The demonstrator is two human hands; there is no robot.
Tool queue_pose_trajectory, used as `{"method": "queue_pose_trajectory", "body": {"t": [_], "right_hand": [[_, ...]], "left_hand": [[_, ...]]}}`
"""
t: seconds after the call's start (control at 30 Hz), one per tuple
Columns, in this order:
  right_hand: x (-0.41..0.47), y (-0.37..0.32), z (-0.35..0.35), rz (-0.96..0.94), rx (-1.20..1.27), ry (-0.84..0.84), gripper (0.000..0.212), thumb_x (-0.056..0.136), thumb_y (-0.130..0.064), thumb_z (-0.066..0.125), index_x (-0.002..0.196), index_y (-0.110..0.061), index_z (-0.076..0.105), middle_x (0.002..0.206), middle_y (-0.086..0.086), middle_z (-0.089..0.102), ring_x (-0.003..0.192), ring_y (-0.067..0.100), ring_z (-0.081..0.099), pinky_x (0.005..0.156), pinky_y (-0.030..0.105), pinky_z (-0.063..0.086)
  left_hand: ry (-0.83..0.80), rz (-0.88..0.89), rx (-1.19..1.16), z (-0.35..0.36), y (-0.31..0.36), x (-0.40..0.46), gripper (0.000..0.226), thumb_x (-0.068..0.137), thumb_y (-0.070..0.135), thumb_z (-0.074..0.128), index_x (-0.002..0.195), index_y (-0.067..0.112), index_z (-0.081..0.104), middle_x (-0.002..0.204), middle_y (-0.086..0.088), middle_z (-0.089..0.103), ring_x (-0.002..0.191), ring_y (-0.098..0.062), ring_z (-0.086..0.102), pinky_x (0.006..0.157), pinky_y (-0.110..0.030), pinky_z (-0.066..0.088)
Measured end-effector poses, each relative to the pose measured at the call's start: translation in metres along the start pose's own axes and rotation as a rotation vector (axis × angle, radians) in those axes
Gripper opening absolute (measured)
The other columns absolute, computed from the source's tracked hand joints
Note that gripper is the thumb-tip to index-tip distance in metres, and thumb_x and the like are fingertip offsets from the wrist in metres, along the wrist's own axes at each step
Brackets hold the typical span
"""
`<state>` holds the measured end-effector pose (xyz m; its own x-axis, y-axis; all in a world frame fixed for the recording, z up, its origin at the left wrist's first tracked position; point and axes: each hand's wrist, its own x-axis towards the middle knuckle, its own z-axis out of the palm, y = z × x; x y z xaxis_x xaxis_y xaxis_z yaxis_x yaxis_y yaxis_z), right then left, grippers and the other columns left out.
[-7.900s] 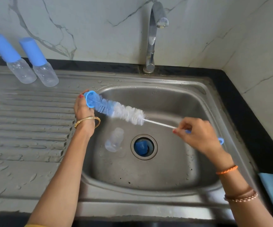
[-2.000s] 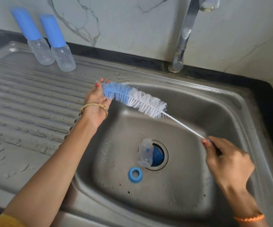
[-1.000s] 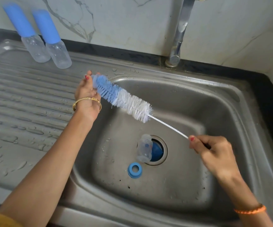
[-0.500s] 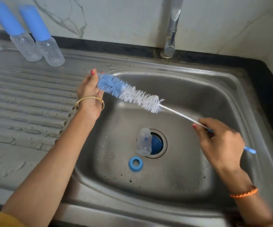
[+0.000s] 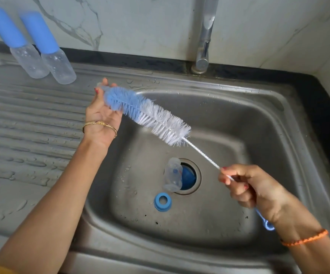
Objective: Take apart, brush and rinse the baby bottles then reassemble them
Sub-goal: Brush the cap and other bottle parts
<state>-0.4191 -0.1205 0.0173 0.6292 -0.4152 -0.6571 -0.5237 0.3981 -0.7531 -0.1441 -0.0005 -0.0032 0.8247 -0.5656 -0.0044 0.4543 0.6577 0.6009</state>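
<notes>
My left hand (image 5: pixel 101 113) is raised at the sink's left rim, and its fingertips hold a small clear piece (image 5: pixel 101 86), mostly hidden. The blue end of the bottle brush (image 5: pixel 150 117) lies against that hand's fingers. My right hand (image 5: pixel 253 186) grips the brush's twisted wire handle over the basin. A clear bottle body (image 5: pixel 171 175) lies on its side at the drain, over a blue cap (image 5: pixel 189 178) in the drain hole. A blue screw ring (image 5: pixel 162 201) lies flat on the basin floor just in front of it.
Two capped bottles (image 5: pixel 32 62) (image 5: pixel 61 66) with tall blue caps lie on the wet ribbed drainboard (image 5: pixel 21 135) at the back left. The tap (image 5: pixel 203 36) rises behind the steel basin (image 5: pixel 229 119). A black counter edge runs along the wall and right side.
The blue ring once in my left hand now lies in the basin. Over the last second the brush has slid back and forth at my left fingers; my right hand has dropped lower.
</notes>
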Motion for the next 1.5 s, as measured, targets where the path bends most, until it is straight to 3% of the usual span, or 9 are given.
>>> {"method": "queue_pose_trajectory", "body": {"t": [0.13, 0.3, 0.43, 0.67, 0.83, 0.97, 1.1, 1.23, 1.5], "right_hand": [[0.013, 0.011, -0.007, -0.045, -0.134, 0.097, 0.033, 0.084, -0.02, 0.054, 0.052, -0.015, 0.06, 0.039, -0.006, 0.029, 0.033, 0.006, 0.023, 0.033, 0.015, 0.018], [0.024, 0.026, -0.011, -0.91, -0.86, 0.975, 0.025, 0.084, -0.028, 0.058, 0.068, -0.012, 0.068, 0.062, 0.005, 0.062, 0.055, 0.024, 0.057, 0.054, 0.025, 0.036], [0.015, 0.024, -0.002, -0.986, -0.774, 0.931, 0.03, 0.083, -0.034, 0.051, 0.067, -0.015, 0.069, 0.051, -0.004, 0.058, 0.045, 0.02, 0.054, 0.043, 0.026, 0.035], [0.004, 0.004, 0.004, -0.341, -0.066, 0.238, 0.039, 0.086, -0.016, 0.06, 0.047, -0.015, 0.058, 0.037, -0.009, 0.027, 0.031, 0.002, 0.019, 0.032, 0.012, 0.018], [0.002, 0.003, 0.005, 0.041, -0.082, -0.116, 0.032, 0.072, -0.035, 0.055, 0.047, -0.016, 0.053, 0.043, -0.008, 0.018, 0.032, 0.002, 0.012, 0.034, 0.006, 0.011], [0.009, 0.007, 0.0, -0.079, -0.212, 0.105, 0.037, 0.091, -0.023, 0.053, 0.055, -0.014, 0.054, 0.04, -0.007, 0.024, 0.031, 0.004, 0.016, 0.032, 0.011, 0.012], [0.013, 0.015, 0.004, -0.432, -0.565, 0.412, 0.04, 0.092, -0.026, 0.055, 0.053, -0.019, 0.063, 0.037, -0.005, 0.035, 0.036, 0.007, 0.042, 0.046, 0.02, 0.032], [0.013, 0.02, -0.006, -0.958, -1.128, 0.893, 0.04, 0.087, -0.04, 0.046, 0.058, -0.021, 0.066, 0.044, 0.0, 0.056, 0.042, 0.027, 0.057, 0.045, 0.021, 0.034], [0.011, 0.021, -0.009, -1.073, -0.944, 1.099, 0.036, 0.087, -0.033, 0.05, 0.064, -0.014, 0.069, 0.043, 0.005, 0.054, 0.036, 0.028, 0.053, 0.043, 0.021, 0.034]], "left_hand": [[-0.085, -0.019, -0.102, 0.0, -0.004, -0.002, 0.026, 0.082, 0.02, 0.049, 0.078, 0.016, 0.074, 0.08, 0.002, 0.068, 0.08, -0.011, 0.066, 0.083, -0.026, 0.054], [0.056, -0.007, 0.031, 0.001, -0.008, 0.002, 0.035, 0.099, 0.016, 0.037, 0.081, 0.014, 0.068, 0.075, 0.002, 0.069, 0.078, -0.01, 0.067, 0.083, -0.026, 0.055], [0.086, 0.006, 0.056, 0.003, -0.008, 0.001, 0.024, 0.1, 0.021, 0.034, 0.094, 0.014, 0.055, 0.076, 0.004, 0.07, 0.082, -0.008, 0.068, 0.093, -0.029, 0.049], [-0.043, 0.05, -0.102, 0.0, 0.003, -0.001, 0.026, 0.081, 0.025, 0.049, 0.079, 0.017, 0.074, 0.082, 0.004, 0.069, 0.082, -0.01, 0.067, 0.093, -0.034, 0.049], [-0.067, 0.06, -0.233, 0.001, 0.011, -0.001, 0.041, 0.099, 0.021, 0.033, 0.078, 0.018, 0.068, 0.079, 0.004, 0.068, 0.076, -0.011, 0.066, 0.078, -0.027, 0.055], [0.208, 0.064, 0.038, -0.003, -0.005, 0.004, 0.025, 0.098, 0.02, 0.041, 0.083, 0.021, 0.06, 0.071, 0.007, 0.07, 0.077, -0.004, 0.068, 0.092, -0.028, 0.049], [0.508, 0.137, 0.18, -0.008, -0.012, 0.013, 0.013, 0.091, 0.013, 0.056, 0.078, 0.013, 0.057, 0.059, 0.002, 0.069, 0.048, 0.0, 0.062, 0.046, -0.01, 0.044], [0.648, 0.225, 0.243, -0.008, -0.009, 0.019, 0.014, 0.084, 0.005, 0.066, 0.07, 0.006, 0.065, 0.061, -0.006, 0.07, 0.041, -0.006, 0.058, 0.047, -0.021, 0.049], [0.747, 0.256, 0.21, -0.004, 0.004, 0.005, 0.027, 0.077, 0.009, 0.074, 0.06, 0.014, 0.054, 0.052, 0.004, 0.056, 0.038, -0.001, 0.047, 0.042, -0.013, 0.039]]}}
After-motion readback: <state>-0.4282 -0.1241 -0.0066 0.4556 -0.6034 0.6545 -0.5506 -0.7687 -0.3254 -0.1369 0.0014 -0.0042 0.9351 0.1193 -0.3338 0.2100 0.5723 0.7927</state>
